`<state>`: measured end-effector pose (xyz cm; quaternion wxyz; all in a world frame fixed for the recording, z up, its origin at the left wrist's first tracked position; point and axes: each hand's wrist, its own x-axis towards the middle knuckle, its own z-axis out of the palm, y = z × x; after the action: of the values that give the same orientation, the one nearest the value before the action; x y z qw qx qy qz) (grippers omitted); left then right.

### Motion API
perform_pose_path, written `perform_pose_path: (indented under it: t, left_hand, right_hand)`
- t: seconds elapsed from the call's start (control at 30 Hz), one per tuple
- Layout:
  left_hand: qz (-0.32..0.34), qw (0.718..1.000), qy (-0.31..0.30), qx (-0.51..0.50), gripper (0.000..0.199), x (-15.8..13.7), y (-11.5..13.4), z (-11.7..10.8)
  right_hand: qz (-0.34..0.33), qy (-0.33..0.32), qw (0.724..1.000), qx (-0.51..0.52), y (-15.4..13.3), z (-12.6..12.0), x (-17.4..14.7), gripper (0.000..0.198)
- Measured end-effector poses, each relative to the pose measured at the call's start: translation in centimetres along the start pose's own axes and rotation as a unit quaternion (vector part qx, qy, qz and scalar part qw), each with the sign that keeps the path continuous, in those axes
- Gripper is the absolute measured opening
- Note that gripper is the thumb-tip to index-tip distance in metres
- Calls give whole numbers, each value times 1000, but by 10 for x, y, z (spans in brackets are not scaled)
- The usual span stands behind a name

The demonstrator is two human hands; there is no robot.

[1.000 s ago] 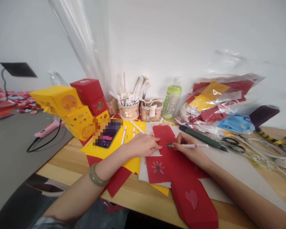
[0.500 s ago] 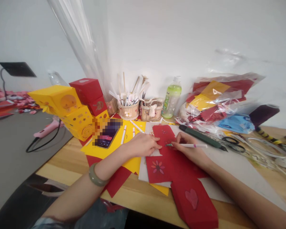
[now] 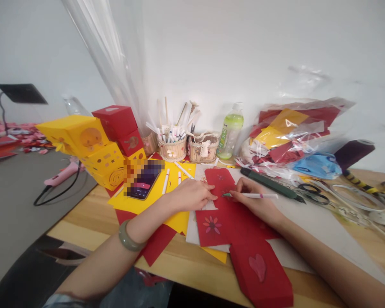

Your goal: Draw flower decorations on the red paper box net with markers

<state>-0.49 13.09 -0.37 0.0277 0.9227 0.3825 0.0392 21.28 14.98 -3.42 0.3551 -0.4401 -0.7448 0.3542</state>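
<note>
A red cardstock box cutout (image 3: 244, 218) lies unfolded over grey board, with a flower drawing (image 3: 212, 225) on its left flap and a pink heart (image 3: 257, 268) on its lower flap. My right hand (image 3: 252, 194) pinches a white marker (image 3: 259, 196), its green tip down at the upper panel beside a small drawing. Across from it, my left hand (image 3: 194, 194) rests at the panel's left edge with fingers stretched out onto the card. A green bangle (image 3: 128, 239) circles my left wrist.
Loose markers (image 3: 166, 182) and a phone (image 3: 146, 179) lie on yellow card (image 3: 176, 214). Behind stand a basket of markers (image 3: 172, 149), a second basket (image 3: 203, 149) and a green bottle (image 3: 231, 130). Stacked paper boxes (image 3: 99, 145) rise left; scissors (image 3: 312, 194) and a green cutter-like tool (image 3: 269, 184) lie right.
Almost nothing differs. Both hands, the marker and the red card keep their places, while the whole view has shifted very slightly.
</note>
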Motion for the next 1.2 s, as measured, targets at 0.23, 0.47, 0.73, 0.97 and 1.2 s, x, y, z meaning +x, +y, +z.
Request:
perform_pose_path:
  t: [0.23,0.47,0.73,0.97,1.2]
  left_hand:
    - [3,1000,3,0,34,0,0,1]
    - [0,1000,3,4,34,0,0,0]
    - [4,1000,3,5,33,0,0,0]
    - [2,1000,2,4,34,0,1,0]
    - [0,1000,0,3,34,0,0,0]
  right_hand:
    - [3,-1,1000,-6,-1,0,0,26]
    - [4,4,1000,-11,1,-1,0,25]
    - [1,5,1000,-13,4,-1,1,25]
    - [0,5,1000,-12,5,-2,0,24]
    - [1,1,1000,-6,3,-2,0,25]
